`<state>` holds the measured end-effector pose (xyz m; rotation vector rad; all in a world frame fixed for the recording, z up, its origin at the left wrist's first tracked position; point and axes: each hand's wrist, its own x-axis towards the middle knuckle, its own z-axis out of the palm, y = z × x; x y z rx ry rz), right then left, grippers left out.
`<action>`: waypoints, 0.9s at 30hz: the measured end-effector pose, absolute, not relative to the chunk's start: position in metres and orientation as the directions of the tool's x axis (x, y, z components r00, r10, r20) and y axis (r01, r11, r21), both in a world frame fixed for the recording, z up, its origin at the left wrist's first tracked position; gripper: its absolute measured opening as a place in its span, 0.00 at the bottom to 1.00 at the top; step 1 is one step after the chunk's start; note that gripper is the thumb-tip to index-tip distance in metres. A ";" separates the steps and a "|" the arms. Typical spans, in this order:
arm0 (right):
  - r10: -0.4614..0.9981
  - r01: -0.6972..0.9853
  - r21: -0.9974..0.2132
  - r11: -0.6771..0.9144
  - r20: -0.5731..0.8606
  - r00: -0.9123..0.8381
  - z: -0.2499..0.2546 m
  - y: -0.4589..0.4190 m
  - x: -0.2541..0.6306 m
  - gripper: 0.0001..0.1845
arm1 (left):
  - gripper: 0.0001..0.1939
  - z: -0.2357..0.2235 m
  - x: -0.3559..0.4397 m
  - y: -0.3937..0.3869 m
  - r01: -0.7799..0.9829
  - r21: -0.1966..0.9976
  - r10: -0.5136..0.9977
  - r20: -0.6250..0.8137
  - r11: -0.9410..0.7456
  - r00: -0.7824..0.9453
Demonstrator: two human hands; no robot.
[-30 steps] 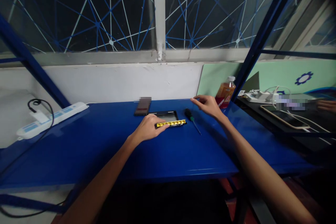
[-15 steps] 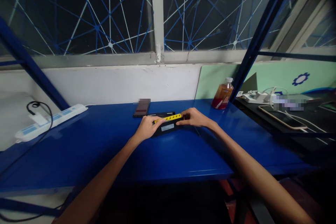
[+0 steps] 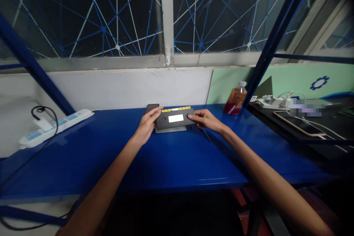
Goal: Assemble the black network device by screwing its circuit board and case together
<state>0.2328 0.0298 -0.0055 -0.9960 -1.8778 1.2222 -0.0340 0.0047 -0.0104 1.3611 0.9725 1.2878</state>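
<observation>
Between my hands is a black network switch (image 3: pixel 181 121), a flat box with a row of yellow ports along its top edge. It is tilted so that its broad face, with a bright white label and cross-shaped mounting slots, points at me. My left hand (image 3: pixel 145 127) grips its left end, fingers over the upper corner. My right hand (image 3: pixel 206 119) holds the right end, thumb pressed on the face. Below the switch a pale grey flat edge (image 3: pixel 171 130) shows; I cannot make out what it belongs to. A dark phone (image 3: pixel 152 107) lies behind my left hand, partly hidden.
A thin dark rod (image 3: pixel 208 136) lies on the blue table (image 3: pixel 177 162) near my right hand. At the back right stands a bottle of reddish drink (image 3: pixel 235 99). A white power strip (image 3: pixel 58 127) with a plugged-in cable lies left. Another phone (image 3: pixel 298 123) and cables occupy the right-hand table.
The switch has been tipped: its yellow port edge was facing up and now its labelled broad face is turned towards me. My left hand has shifted left, its fingers straighter.
</observation>
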 end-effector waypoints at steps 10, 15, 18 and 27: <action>0.928 0.124 -0.979 0.163 0.109 -0.357 -0.021 0.035 0.218 0.26 | 0.38 -0.017 -0.046 0.010 0.569 0.703 0.894 0.423 -0.427 0.149; 0.940 0.078 -0.994 0.081 0.050 -0.339 -0.024 0.035 0.218 0.26 | 0.39 -0.018 -0.048 0.006 0.832 0.306 0.836 0.461 -0.464 0.297; 0.934 0.083 -0.994 0.065 0.032 -0.356 -0.027 0.036 0.219 0.25 | 0.36 -0.020 -0.049 0.006 0.877 0.193 0.832 0.455 -0.440 0.317; 0.933 0.262 -0.954 0.143 0.042 -0.357 -0.032 0.039 0.218 0.27 | 0.33 -0.021 -0.053 0.009 0.885 0.078 0.807 0.454 -0.458 0.378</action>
